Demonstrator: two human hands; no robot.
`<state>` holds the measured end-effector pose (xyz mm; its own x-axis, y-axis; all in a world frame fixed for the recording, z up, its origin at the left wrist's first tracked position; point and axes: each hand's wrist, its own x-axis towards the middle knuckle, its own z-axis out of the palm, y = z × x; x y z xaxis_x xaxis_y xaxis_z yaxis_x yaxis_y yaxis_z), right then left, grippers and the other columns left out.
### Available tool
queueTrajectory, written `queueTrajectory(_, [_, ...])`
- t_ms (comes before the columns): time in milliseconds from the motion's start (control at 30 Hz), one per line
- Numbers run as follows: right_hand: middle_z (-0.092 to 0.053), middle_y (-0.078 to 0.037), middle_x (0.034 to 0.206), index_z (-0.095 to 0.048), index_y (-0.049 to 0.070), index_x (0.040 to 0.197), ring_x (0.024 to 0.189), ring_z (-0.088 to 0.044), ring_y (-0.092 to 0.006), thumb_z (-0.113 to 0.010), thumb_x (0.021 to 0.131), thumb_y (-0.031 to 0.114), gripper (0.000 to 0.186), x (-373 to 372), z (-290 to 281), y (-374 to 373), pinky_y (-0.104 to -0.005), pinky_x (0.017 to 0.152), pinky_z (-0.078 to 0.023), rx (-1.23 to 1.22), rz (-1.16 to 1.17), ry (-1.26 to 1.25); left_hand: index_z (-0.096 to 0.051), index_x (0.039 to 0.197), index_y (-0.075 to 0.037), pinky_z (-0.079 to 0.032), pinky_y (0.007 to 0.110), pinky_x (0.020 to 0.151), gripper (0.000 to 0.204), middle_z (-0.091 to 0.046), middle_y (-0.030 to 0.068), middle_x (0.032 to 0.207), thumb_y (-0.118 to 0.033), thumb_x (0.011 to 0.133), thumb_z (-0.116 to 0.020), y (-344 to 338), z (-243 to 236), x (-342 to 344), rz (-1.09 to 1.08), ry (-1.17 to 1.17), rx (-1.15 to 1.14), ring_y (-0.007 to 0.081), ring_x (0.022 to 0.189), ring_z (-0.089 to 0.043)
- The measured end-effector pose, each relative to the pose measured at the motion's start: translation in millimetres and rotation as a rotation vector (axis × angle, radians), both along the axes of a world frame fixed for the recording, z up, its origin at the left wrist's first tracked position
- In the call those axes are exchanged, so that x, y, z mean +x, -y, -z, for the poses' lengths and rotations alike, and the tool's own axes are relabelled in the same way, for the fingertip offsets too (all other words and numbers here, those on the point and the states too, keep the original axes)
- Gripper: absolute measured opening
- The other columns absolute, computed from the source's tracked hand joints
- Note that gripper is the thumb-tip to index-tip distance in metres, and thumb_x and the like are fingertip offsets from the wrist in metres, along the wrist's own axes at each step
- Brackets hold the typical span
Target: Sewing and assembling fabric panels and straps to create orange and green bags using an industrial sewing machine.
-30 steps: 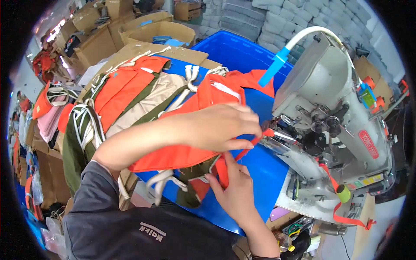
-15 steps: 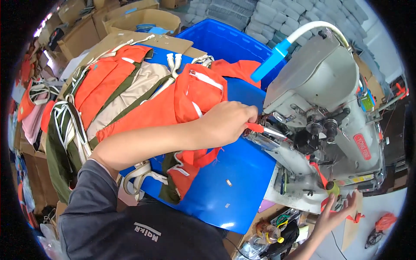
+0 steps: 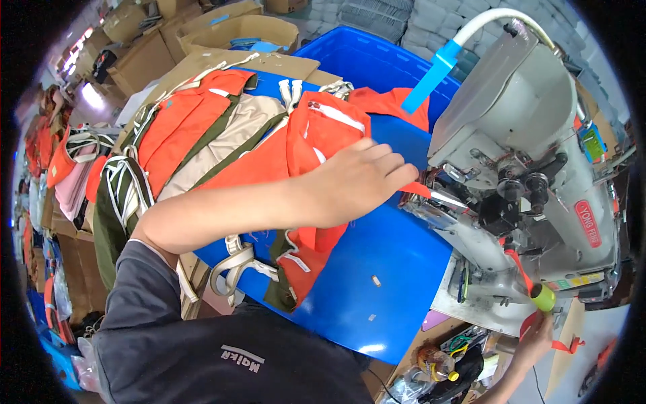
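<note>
My left hand (image 3: pixel 353 185) is closed at the sewing machine's edge, palm down. From its fingertips an orange fabric strip (image 3: pixel 418 190) runs into a metal guide on the grey sewing machine (image 3: pixel 498 108). Under my left forearm lies an orange, beige and olive fabric piece (image 3: pixel 249 161) with white straps, spread over the blue table board (image 3: pixel 377 289). My right hand (image 3: pixel 533 342) is closed on an orange tape (image 3: pixel 528 324), just below a yellow-green cylinder (image 3: pixel 542 297). The tape's upper length comes down from the machine; its loose end sticks out to the right. The fingertips there are partly hidden.
Behind the board stands a blue plastic bin (image 3: pixel 377 57). A light-blue nozzle (image 3: pixel 431 77) on a white hose hangs beside the machine head. Open cardboard boxes (image 3: pixel 232 30) stand at the far left. A bottle (image 3: pixel 436 363) and scissors lie low, near my right forearm.
My right hand has gone from spread fingers to closed on the orange tape. My left hand has drawn slightly away from the machine, showing more strip. The whole view has shifted a little.
</note>
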<state>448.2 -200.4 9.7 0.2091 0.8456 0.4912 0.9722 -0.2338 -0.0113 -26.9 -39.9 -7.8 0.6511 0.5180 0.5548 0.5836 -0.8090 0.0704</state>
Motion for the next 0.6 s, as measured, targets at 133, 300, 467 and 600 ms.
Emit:
queueTrajectory(133, [-0.064,-0.017,0.095,-0.059,0.002,0.108,0.082,-0.061,-0.0354,-0.055,0.096,0.009,0.015,34.1,-0.9,10.2,-0.0417,0.068,-0.047,0.014,-0.048,0.159,-0.054,0.112,-0.005,-0.047,0.039,0.086,0.036,-0.059,0.0118,0.103,0.000,0.077,-0.057,-9.3,-3.0,-15.1,0.014,-0.181,-0.136,0.0293,0.101,-0.056])
queueTrajectory(300, [-0.064,-0.015,0.099,-0.058,0.002,0.113,0.089,-0.063,-0.0341,-0.054,0.096,0.009,0.019,56.5,-8.7,13.1,-0.0413,0.074,-0.050,0.012,-0.051,0.285,-0.055,0.112,-0.004,-0.048,0.040,0.082,0.037,-0.060,0.0119,0.099,0.002,0.076,-0.057,-28.9,-5.2,-6.9,0.081,-0.163,-0.130,0.0295,0.096,-0.058])
queueTrajectory(467, [-0.064,-0.014,0.100,-0.058,0.001,0.113,0.093,-0.063,-0.0328,-0.053,0.097,0.011,0.020,99.2,-7.6,31.3,-0.0406,0.078,-0.051,0.012,-0.008,0.354,-0.054,0.111,-0.002,-0.050,0.042,0.080,0.035,-0.061,0.0133,0.099,0.006,0.077,-0.053,-27.1,-10.4,9.1,0.116,-0.097,-0.233,0.0318,0.094,-0.060])
queueTrajectory(600, [-0.065,-0.015,0.103,-0.059,0.004,0.114,0.092,-0.064,-0.0318,-0.053,0.098,0.014,0.020,126.9,-4.0,47.3,-0.0404,0.076,-0.050,0.039,0.025,0.408,-0.053,0.111,-0.001,-0.050,0.042,0.077,0.030,-0.060,0.0165,0.095,0.007,0.082,-0.048,-28.7,-12.2,10.0,0.129,0.087,-0.665,0.0329,0.091,-0.062])
